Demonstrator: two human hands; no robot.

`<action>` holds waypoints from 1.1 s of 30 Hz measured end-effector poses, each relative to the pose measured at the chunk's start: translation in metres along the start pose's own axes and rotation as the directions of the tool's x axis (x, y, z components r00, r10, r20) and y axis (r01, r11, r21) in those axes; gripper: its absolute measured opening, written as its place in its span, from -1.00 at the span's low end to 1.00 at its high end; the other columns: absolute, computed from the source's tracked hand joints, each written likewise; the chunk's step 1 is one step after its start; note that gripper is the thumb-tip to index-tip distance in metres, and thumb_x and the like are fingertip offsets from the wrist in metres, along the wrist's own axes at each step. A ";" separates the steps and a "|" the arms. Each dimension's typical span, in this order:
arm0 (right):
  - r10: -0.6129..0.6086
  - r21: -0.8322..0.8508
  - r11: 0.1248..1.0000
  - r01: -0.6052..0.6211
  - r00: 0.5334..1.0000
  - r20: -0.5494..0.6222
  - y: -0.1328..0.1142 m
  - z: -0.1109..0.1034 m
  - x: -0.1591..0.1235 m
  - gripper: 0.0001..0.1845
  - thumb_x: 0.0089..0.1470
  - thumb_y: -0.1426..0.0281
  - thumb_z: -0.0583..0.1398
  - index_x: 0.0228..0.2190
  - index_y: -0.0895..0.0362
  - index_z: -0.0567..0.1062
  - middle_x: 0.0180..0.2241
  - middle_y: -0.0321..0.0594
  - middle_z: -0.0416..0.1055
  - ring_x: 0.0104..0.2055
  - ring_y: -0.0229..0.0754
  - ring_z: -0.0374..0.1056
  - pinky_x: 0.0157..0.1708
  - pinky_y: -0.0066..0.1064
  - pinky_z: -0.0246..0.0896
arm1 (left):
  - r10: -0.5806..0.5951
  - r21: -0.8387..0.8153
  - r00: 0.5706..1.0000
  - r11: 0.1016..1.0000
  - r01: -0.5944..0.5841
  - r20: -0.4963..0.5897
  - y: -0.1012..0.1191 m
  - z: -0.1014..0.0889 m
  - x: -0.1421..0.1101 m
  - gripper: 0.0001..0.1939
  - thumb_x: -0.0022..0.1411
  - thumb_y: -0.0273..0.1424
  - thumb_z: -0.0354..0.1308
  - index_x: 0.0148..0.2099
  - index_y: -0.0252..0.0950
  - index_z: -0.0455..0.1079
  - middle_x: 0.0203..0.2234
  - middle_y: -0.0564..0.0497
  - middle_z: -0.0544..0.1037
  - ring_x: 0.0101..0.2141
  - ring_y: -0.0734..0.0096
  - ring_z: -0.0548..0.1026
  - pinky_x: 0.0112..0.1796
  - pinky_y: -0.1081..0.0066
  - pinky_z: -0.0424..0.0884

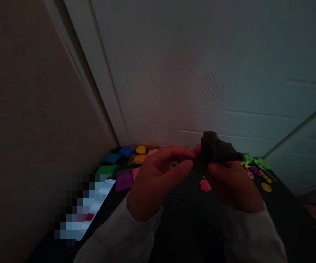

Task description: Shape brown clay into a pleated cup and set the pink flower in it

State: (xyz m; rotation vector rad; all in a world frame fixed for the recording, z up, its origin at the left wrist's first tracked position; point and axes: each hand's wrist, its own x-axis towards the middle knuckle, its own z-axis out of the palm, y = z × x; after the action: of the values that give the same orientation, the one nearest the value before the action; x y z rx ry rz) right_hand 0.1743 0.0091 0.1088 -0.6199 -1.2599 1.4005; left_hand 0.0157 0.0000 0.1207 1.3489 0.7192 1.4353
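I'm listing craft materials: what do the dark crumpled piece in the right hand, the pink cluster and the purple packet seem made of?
Dark crumpled piece: thin, matt plastic film or fabric, judging by its loose creases; too dim to settle.
Pink cluster: perhaps clay or plastic, fairly matt, from its small packed lumps.
Purple packet: probably dull plastic film, from its seemingly clear top strip.

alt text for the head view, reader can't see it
In dim light, the right hand holds a crumpled dark piece above a dark surface, the left hand close beside it. A pink flower-like cluster lies between the hands, with colored packets and a lit screen to the left and small colorful shapes to the right.
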 end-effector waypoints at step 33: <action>-0.046 0.171 0.984 0.040 0.998 0.033 -0.004 0.012 -0.001 -0.88 0.00 0.31 0.22 -0.35 -0.10 0.56 -0.30 -0.40 0.55 -0.22 -0.22 0.47 -0.22 -0.31 0.41 | 0.209 0.158 0.972 0.961 -0.225 0.109 0.000 -0.006 -0.006 -0.68 -0.05 -0.50 0.31 -0.18 -0.11 0.49 -0.20 -0.01 0.47 -0.11 0.23 0.41 -0.02 0.28 0.27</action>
State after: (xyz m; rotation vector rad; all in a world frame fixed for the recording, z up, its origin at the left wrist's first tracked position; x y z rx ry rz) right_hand 0.1648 0.0036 0.1158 -0.4490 -1.1614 1.4719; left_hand 0.0098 -0.0040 0.1174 1.6575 0.6610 1.4989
